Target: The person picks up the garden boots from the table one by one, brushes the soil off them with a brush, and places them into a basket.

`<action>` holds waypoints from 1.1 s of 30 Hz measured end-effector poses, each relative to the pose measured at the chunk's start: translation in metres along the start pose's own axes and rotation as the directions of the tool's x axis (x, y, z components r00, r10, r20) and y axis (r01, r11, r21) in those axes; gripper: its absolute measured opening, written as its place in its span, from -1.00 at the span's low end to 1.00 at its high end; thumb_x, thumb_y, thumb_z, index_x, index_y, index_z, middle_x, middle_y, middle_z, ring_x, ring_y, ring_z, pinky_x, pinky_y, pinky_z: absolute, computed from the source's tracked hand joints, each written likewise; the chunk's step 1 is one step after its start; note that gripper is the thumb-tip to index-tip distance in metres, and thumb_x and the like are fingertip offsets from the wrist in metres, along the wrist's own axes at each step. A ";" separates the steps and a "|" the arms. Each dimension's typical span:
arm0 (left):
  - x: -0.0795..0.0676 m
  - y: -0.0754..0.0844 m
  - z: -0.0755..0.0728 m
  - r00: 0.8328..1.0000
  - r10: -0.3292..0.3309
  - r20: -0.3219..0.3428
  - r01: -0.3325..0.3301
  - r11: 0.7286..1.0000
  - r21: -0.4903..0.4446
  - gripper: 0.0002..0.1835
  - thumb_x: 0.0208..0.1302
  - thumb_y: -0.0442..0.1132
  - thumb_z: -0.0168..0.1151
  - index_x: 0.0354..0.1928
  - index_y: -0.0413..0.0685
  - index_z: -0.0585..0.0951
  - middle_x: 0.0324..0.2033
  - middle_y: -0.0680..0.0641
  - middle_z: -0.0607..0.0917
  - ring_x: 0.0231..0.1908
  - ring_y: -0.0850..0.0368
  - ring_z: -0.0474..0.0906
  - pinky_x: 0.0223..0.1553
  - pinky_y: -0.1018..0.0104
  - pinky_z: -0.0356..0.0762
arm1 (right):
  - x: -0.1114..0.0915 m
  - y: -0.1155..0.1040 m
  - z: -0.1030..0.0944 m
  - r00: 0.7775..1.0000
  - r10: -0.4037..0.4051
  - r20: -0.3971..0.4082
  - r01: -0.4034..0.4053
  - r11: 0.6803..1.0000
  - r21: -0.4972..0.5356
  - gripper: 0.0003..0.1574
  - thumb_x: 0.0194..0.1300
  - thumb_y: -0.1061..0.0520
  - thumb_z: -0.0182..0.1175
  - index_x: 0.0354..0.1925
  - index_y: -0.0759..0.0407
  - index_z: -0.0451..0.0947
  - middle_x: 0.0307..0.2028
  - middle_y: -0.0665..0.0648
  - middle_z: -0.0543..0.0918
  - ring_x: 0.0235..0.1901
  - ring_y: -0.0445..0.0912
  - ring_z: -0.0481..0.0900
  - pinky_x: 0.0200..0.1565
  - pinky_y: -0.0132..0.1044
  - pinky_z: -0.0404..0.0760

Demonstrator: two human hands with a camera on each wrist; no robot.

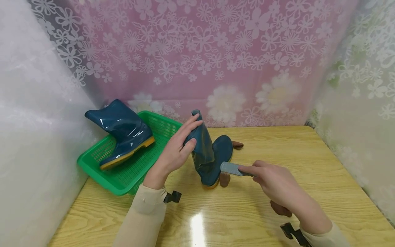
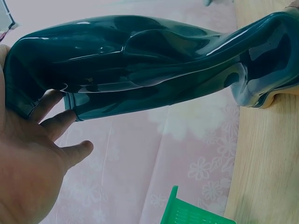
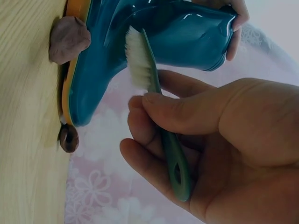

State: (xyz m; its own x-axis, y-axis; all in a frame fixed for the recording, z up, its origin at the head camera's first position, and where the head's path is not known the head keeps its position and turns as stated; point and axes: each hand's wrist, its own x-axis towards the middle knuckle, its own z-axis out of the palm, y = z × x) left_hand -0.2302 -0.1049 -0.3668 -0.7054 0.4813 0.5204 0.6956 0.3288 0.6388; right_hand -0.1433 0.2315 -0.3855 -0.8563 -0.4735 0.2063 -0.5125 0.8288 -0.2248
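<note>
A dark blue rubber boot [image 1: 202, 145] with a yellow sole stands upright on the table, its toe pointing away to the right. My left hand [image 1: 173, 152] holds the top of its shaft, which looks squeezed flat and creased; in the left wrist view some fingers [image 2: 58, 127] lie at the rim. My right hand [image 1: 276, 181] pinches the green handle of a small brush [image 3: 140, 60] with white bristles. The brush head is beside the boot's foot; whether the bristles touch it I cannot tell. Brown lumps [image 1: 225, 180] lie against the sole on the right side.
A green plastic basket [image 1: 106, 183] stands left of my left hand, with a second blue boot [image 1: 123, 127] leaning in it. Another brown lump [image 1: 280, 208] lies under my right forearm. Flowered curtains [image 1: 197, 51] hang behind and on both sides of the wooden table [image 1: 308, 154].
</note>
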 end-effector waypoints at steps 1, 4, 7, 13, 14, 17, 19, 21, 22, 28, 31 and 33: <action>0.000 0.000 0.000 1.000 -0.001 0.001 0.001 1.000 -0.002 -0.37 0.78 -0.02 -0.10 0.73 -0.02 0.29 0.77 0.05 0.05 0.75 -0.01 -0.11 0.63 -0.30 0.11 | -0.001 0.001 0.000 1.000 -0.005 0.019 0.005 1.000 0.003 -0.27 0.33 0.34 0.55 0.35 -0.21 0.77 -0.13 -0.12 0.70 -0.52 -0.33 0.35 -0.51 -0.33 0.36; 0.000 -0.001 0.000 1.000 -0.005 0.000 0.005 1.000 -0.006 -0.37 0.77 -0.01 -0.10 0.73 -0.02 0.29 0.77 0.04 0.05 0.75 -0.03 -0.12 0.63 -0.29 0.10 | -0.002 0.004 0.002 0.997 -0.024 0.068 0.024 1.000 0.009 -0.29 0.35 0.34 0.53 0.33 -0.24 0.78 -0.13 -0.15 0.69 -0.51 -0.34 0.33 -0.49 -0.34 0.36; 0.000 0.000 -0.001 1.000 -0.005 0.001 0.005 1.000 -0.009 -0.37 0.77 -0.03 -0.09 0.73 -0.02 0.29 0.77 0.04 0.05 0.75 -0.03 -0.13 0.63 -0.29 0.08 | -0.002 0.006 0.004 0.994 -0.042 0.106 0.039 0.999 0.023 -0.30 0.35 0.35 0.52 0.31 -0.25 0.79 -0.13 -0.17 0.68 -0.49 -0.35 0.35 -0.47 -0.35 0.39; 0.000 0.000 0.000 1.000 -0.004 0.003 0.004 1.000 -0.007 -0.37 0.75 -0.06 -0.09 0.73 -0.03 0.29 0.77 0.03 0.05 0.75 -0.04 -0.14 0.63 -0.30 0.07 | -0.003 0.008 0.010 0.986 -0.028 0.162 0.023 0.999 0.030 -0.32 0.37 0.33 0.51 0.30 -0.27 0.79 -0.14 -0.15 0.69 -0.51 -0.32 0.36 -0.48 -0.32 0.40; 0.000 0.000 0.000 1.000 -0.006 0.003 0.006 1.000 -0.007 -0.37 0.75 -0.06 -0.08 0.73 -0.03 0.29 0.77 0.03 0.05 0.75 -0.04 -0.14 0.63 -0.30 0.08 | -0.003 0.009 0.011 0.986 -0.015 0.168 0.011 1.000 0.022 -0.32 0.37 0.33 0.52 0.30 -0.27 0.79 -0.13 -0.15 0.70 -0.51 -0.32 0.37 -0.48 -0.31 0.41; 0.001 -0.001 0.000 1.000 -0.008 0.004 0.008 1.000 -0.005 -0.37 0.75 -0.05 -0.09 0.73 -0.02 0.29 0.77 0.03 0.05 0.75 -0.06 -0.13 0.63 -0.31 0.09 | -0.002 0.013 0.014 0.986 0.007 0.168 -0.005 1.000 -0.007 -0.32 0.34 0.35 0.53 0.29 -0.24 0.80 -0.16 -0.12 0.70 -0.49 -0.30 0.40 -0.48 -0.30 0.42; 0.000 -0.001 0.000 1.000 -0.007 0.005 0.007 1.000 -0.003 -0.37 0.77 -0.01 -0.09 0.73 -0.02 0.29 0.77 0.03 0.05 0.75 -0.05 -0.13 0.63 -0.32 0.08 | -0.002 0.016 0.016 0.987 0.025 0.158 -0.020 0.999 -0.035 -0.32 0.32 0.36 0.54 0.28 -0.22 0.81 -0.18 -0.11 0.69 -0.49 -0.29 0.40 -0.48 -0.30 0.42; 0.000 0.000 0.000 1.000 -0.006 0.006 0.006 1.000 -0.002 -0.36 0.78 0.02 -0.09 0.73 -0.01 0.29 0.77 0.04 0.05 0.75 0.00 -0.14 0.63 -0.32 0.08 | -0.002 0.017 0.017 0.989 0.035 0.141 -0.027 0.998 -0.056 -0.32 0.31 0.37 0.54 0.27 -0.19 0.82 -0.20 -0.08 0.69 -0.51 -0.28 0.39 -0.50 -0.30 0.39; 0.000 0.000 0.000 1.000 -0.007 0.006 0.007 1.000 -0.002 -0.36 0.78 0.04 -0.09 0.73 -0.01 0.29 0.77 0.05 0.05 0.75 0.02 -0.14 0.63 -0.32 0.07 | -0.002 0.018 0.017 0.991 0.038 0.132 -0.030 0.998 -0.061 -0.32 0.30 0.37 0.55 0.27 -0.18 0.82 -0.20 -0.08 0.68 -0.52 -0.28 0.38 -0.51 -0.29 0.39; -0.001 0.001 -0.001 1.000 -0.006 0.005 0.006 1.000 -0.004 -0.36 0.78 0.04 -0.09 0.73 -0.01 0.29 0.77 0.06 0.04 0.75 0.04 -0.14 0.63 -0.31 0.08 | -0.001 0.014 0.019 0.987 0.006 0.162 -0.006 1.000 0.002 -0.33 0.36 0.33 0.53 0.29 -0.25 0.80 -0.15 -0.15 0.69 -0.50 -0.31 0.38 -0.47 -0.30 0.42; -0.001 0.000 -0.001 1.000 -0.002 0.005 0.002 1.000 -0.005 -0.36 0.78 0.04 -0.10 0.73 -0.01 0.29 0.77 0.05 0.05 0.75 -0.01 -0.13 0.63 -0.31 0.09 | 0.002 0.011 0.023 0.986 -0.021 0.168 0.018 1.000 0.018 -0.34 0.37 0.33 0.51 0.30 -0.25 0.80 -0.14 -0.15 0.68 -0.50 -0.32 0.39 -0.47 -0.30 0.43; 0.000 0.000 -0.001 1.000 0.000 0.005 0.000 1.000 -0.004 -0.36 0.78 0.04 -0.10 0.73 -0.01 0.29 0.77 0.05 0.05 0.75 -0.03 -0.12 0.62 -0.31 0.10 | 0.003 0.010 0.026 0.988 -0.019 0.151 0.018 1.000 0.010 -0.34 0.36 0.33 0.53 0.28 -0.24 0.81 -0.16 -0.15 0.69 -0.50 -0.32 0.39 -0.47 -0.31 0.43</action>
State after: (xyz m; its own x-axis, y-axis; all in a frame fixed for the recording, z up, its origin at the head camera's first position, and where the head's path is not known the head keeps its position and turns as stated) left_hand -0.2300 -0.1057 -0.3665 -0.7051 0.4849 0.5175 0.6947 0.3259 0.6412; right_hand -0.1523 0.2302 -0.4121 -0.8461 -0.5291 0.0644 -0.5284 0.8170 -0.2309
